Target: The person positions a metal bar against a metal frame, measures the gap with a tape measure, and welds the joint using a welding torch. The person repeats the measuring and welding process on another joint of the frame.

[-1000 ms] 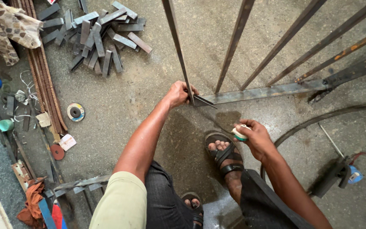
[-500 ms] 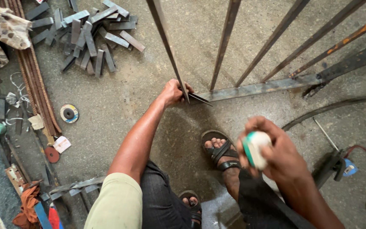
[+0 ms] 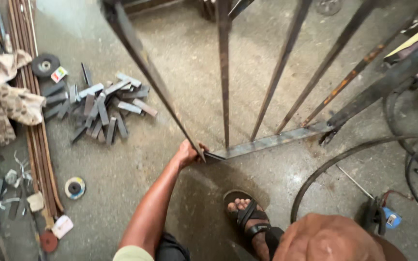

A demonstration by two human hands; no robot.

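Along the left edge of the floor [image 3: 180, 58] lies a crumpled patterned cloth [image 3: 6, 101] beside a bundle of long thin rods [image 3: 35, 140], with a grinding disc [image 3: 75, 187] on the concrete just right of them. Further up, a scattered pile of short flat metal offcuts [image 3: 100, 108] lies well apart from me. My left hand [image 3: 187, 153] is closed around the lower corner of the metal grille frame [image 3: 267, 141], gripping where the slanted side bar meets the flat bottom bar that rests on the floor. At least 4 upright bars [image 3: 224, 72] rise from that bottom bar toward the top edge. My sandalled foot [image 3: 247, 215] stands just below the frame. My right hand [image 3: 330, 239] sits at the bottom edge, blurred and close; I cannot tell whether it is wide or holding anything. To the right, black cables [image 3: 402, 145] loop across the floor.
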